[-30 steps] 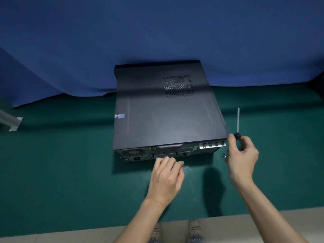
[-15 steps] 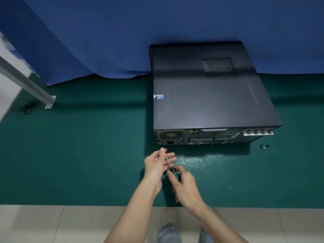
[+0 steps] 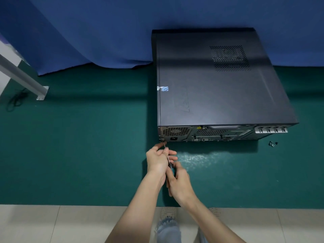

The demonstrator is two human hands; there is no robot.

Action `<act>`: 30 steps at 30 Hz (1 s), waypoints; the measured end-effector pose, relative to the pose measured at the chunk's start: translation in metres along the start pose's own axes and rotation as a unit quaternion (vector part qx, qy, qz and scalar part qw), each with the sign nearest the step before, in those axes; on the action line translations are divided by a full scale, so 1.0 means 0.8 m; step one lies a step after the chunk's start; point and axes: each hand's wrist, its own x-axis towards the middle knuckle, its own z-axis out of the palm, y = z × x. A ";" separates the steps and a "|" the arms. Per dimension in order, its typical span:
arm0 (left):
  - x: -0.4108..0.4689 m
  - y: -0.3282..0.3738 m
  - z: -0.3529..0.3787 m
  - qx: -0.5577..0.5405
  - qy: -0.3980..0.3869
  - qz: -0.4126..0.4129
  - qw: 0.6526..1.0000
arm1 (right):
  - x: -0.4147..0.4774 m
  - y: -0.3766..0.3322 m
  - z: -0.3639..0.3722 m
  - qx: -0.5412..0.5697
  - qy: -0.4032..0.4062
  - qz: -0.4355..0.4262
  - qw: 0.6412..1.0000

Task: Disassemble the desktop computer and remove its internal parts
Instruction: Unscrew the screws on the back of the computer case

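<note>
The desktop computer point(image 3: 219, 85) lies flat on the green mat point(image 3: 87, 146), rear panel toward the person, its cover closed, so its inside is hidden; the left hand point(image 3: 157, 160) pinches the screwdriver point(image 3: 166, 149) by its shaft, fingers curled; the right hand point(image 3: 178, 183) grips the handle; the tip meets the rear panel's lower left corner; loose screws point(image 3: 272, 143) lie on the mat near the right rear corner.

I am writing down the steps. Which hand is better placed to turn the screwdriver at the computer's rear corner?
The right hand: it grips the handle of the screwdriver, while the left hand only pinches the shaft near the corner of the computer.
</note>
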 end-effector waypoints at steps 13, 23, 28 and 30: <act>-0.002 -0.003 -0.003 0.003 0.004 0.013 1.000 | -0.002 0.007 0.005 0.036 -0.003 -0.009 0.999; 0.000 -0.004 -0.004 -0.007 0.017 0.012 1.000 | -0.004 0.006 0.010 0.046 0.008 -0.010 0.999; 0.003 -0.002 -0.004 -0.005 0.024 0.003 1.000 | -0.004 0.002 0.011 0.048 0.005 -0.001 0.999; 0.003 0.000 -0.003 -0.007 0.028 -0.004 1.000 | -0.004 0.001 0.011 0.055 0.003 0.004 0.998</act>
